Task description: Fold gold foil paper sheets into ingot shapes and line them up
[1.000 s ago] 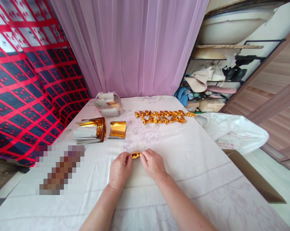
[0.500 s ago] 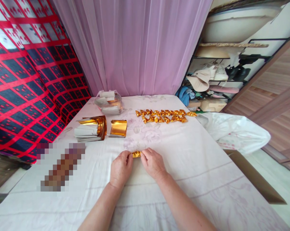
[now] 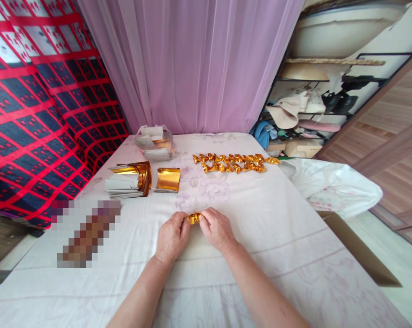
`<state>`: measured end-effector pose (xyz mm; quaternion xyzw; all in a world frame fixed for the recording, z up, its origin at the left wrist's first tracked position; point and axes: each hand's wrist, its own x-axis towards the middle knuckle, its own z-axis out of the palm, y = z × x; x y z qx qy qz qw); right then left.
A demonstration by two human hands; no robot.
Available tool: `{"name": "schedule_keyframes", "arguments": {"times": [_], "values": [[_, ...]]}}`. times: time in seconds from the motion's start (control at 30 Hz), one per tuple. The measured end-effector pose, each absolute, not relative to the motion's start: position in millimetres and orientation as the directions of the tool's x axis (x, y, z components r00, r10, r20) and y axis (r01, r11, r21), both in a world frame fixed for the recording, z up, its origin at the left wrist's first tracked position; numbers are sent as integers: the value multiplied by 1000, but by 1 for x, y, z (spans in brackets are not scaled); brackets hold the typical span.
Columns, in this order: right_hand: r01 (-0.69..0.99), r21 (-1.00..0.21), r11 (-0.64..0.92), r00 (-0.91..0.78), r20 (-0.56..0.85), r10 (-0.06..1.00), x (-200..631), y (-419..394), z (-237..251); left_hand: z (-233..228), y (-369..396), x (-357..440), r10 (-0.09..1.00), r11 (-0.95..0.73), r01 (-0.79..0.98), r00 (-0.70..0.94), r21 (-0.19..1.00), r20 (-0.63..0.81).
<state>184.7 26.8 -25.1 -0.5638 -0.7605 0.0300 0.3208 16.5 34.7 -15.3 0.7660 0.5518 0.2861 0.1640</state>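
Note:
Between my two hands is a small piece of gold foil paper (image 3: 194, 218), puffed in the middle and pinched in at its ends. My left hand (image 3: 172, 233) has its fingers closed on the left end. My right hand (image 3: 218, 228) grips the right end the same way. Fingertips hide both ends. Beyond the hands lies a small stack of gold foil sheets (image 3: 168, 179). To its left is a larger fanned stack of gold and white sheets (image 3: 126, 184). Rows of twisted gold foil pieces (image 3: 231, 161) lie at the back right.
A clear plastic bag (image 3: 154, 143) with more sheets stands at the back left of the cloth-covered table (image 3: 270, 255). A blurred-out patch (image 3: 90, 234) covers something at left. Beyond the right edge are a white plastic bag (image 3: 346, 184), a cardboard piece (image 3: 363, 255) and a shelf rack (image 3: 311, 82).
The foil's middle looks slightly puffier and its ends tighter. Both hands keep their grip in almost the same place. The camera view has shifted slightly.

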Motion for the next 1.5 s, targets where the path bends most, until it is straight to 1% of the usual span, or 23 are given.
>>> {"name": "schedule_keyframes", "arguments": {"times": [0.1, 0.2, 0.37, 0.63, 0.83, 1.03, 1.23, 1.4, 1.5], "values": [[848, -393, 354, -160, 447, 880, 185, 26, -24, -13, 34, 18, 950, -304, 762, 200, 572, 238], [856, -365, 366, -185, 445, 876, 185, 26, -23, -13, 34, 18, 963, -261, 746, 156, 613, 219], [863, -338, 375, -211, 433, 876, 185, 25, -22, -17, 36, 15, 951, -303, 693, 172, 654, 258], [861, -302, 408, -265, 418, 869, 183, 23, -20, -17, 39, 13, 962, -270, 684, 168, 677, 214], [866, -308, 395, -229, 460, 858, 183, 25, -23, -15, 39, 12, 964, -267, 656, 182, 706, 195], [842, -292, 454, -295, 455, 840, 180, 23, -22, -15, 39, 12, 969, -245, 581, 136, 777, 204], [861, -322, 393, -232, 438, 869, 180, 23, -24, -16, 37, 15, 963, -259, 622, 112, 739, 244], [883, -284, 373, -211, 469, 857, 180, 22, -23, -16, 35, 17, 973, -212, 685, 81, 697, 216], [886, -258, 385, -223, 490, 843, 180, 22, -22, -16, 35, 17, 969, -225, 693, 84, 685, 233]]}}
